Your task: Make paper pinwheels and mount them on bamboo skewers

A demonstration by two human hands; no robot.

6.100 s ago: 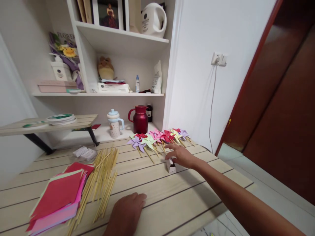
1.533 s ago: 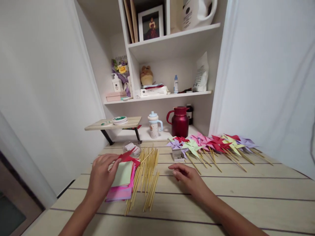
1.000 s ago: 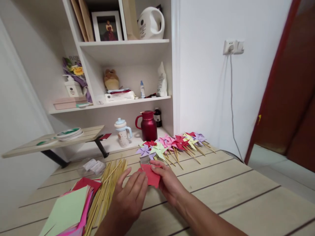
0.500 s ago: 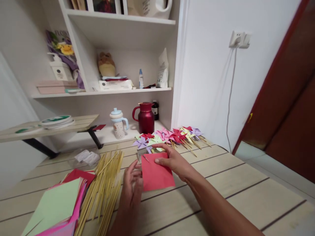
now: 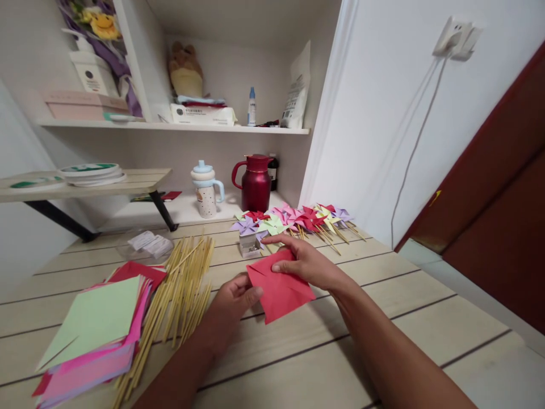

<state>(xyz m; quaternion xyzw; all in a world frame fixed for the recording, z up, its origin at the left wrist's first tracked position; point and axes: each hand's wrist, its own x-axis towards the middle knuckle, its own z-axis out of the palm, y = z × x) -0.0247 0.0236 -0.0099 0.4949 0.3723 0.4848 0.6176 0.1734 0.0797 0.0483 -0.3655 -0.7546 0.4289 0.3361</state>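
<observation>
Far left on the desk there's a messy stack of coloured paper squares, pale green sheet on top with pink and red ones poking out underneath. Right beside it, touching its edge, is a loose pile of bamboo sticks fanned out toward the back. Behind those sits a small clear packet with white bits in it, can't really tell what. Further back there's a low wooden riser with round plates on it, then a speckled sippy cup and a dark red thermos jug near the wall.

Middle of the view: the left hand has its fingers pinching the left corner of a red paper square, thumb on top. The sheet is held just above the desk, tilted, with a crease showing across it. The right hand comes in from the right and holds the upper edge of the same sheet, fingers curled over it and pressed together, thumb on the red face.

Just behind the right hand is a small clear box, and past that a row of finished paper pinwheels on sticks, purple, green, pink, red, yellow, lying overlapped along the back of the desk toward the white wall.
</observation>
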